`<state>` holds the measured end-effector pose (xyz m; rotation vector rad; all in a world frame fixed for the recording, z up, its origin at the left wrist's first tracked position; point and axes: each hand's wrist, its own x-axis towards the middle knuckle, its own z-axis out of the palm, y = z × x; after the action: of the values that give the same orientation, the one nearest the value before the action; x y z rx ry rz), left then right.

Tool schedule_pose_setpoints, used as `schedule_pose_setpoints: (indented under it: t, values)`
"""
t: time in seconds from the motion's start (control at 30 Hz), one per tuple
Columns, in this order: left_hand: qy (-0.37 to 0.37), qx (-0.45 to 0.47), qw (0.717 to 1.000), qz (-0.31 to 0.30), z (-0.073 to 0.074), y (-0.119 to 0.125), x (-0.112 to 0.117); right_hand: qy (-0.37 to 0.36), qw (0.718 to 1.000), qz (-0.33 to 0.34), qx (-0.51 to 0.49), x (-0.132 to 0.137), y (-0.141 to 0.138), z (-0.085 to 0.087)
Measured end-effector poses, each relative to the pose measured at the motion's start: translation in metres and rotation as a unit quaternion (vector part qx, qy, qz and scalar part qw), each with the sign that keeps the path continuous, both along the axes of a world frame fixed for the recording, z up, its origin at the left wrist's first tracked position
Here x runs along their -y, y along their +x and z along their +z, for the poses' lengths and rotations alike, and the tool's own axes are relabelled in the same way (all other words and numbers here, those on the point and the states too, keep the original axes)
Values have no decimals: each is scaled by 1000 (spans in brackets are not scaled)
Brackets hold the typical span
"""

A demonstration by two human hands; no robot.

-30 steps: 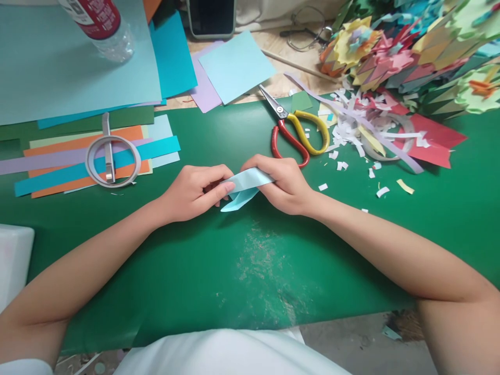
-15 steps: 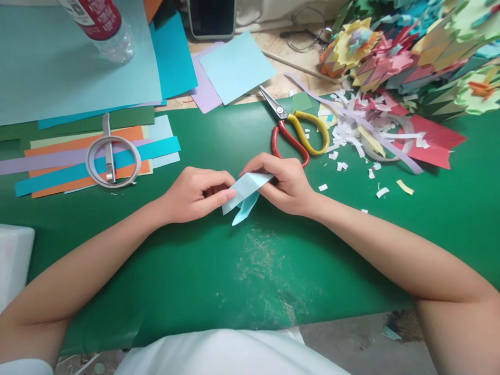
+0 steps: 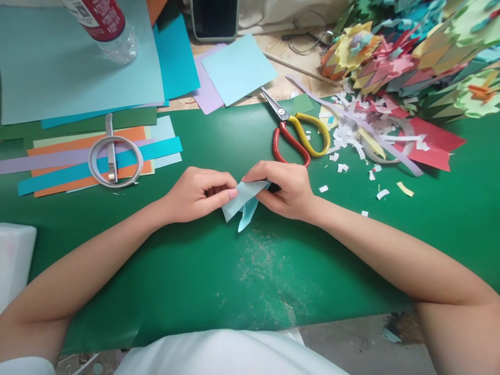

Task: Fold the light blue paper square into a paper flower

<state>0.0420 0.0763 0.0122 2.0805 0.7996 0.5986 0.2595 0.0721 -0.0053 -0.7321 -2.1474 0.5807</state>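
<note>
A folded piece of light blue paper is held between both hands above the green table mat. My left hand pinches its left end between thumb and fingertips. My right hand grips the other end, with the index finger bent over the top edge. One narrow pointed flap hangs below the paper. Part of the paper is hidden behind my right fingers. Just beyond my right hand lie scissors with one red and one yellow handle.
Paper strips lie under a tape roll at left. A bottle stands on large blue sheets. Paper scraps and folded paper flowers fill the right back. A phone and glasses sit at the back.
The paper has tilted between my hands, and its hanging flap has moved slightly down and right. My right hand has shifted a little lower. My left hand keeps its pinch.
</note>
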Motion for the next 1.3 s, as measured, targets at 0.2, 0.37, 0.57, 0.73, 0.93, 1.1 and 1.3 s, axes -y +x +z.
schedule_pose_setpoints:
  t: [0.2,0.37,0.57,0.73,0.93,1.1,1.3]
  values:
    - [3,1,1000,5,0,1,1,50,999,-12,19,1,-3,-1]
    - [-10,5,1000,17,2,1,0,157,983,-81,50,5,-6,-6]
    - [-23,-1,999,25,1,1,1,178,979,-88,39,4,-6,-8]
    - [-25,-7,999,36,-1,2,1,169,981,-86,49,4,-5,-6]
    - [-50,-14,996,67,0,4,3,173,979,-91,58,5,-6,-3]
    - [-122,11,980,154,1,8,11,184,973,-124,62,3,-7,-2]
    - [-205,65,954,209,-3,14,21,213,959,-168,83,11,-13,0]
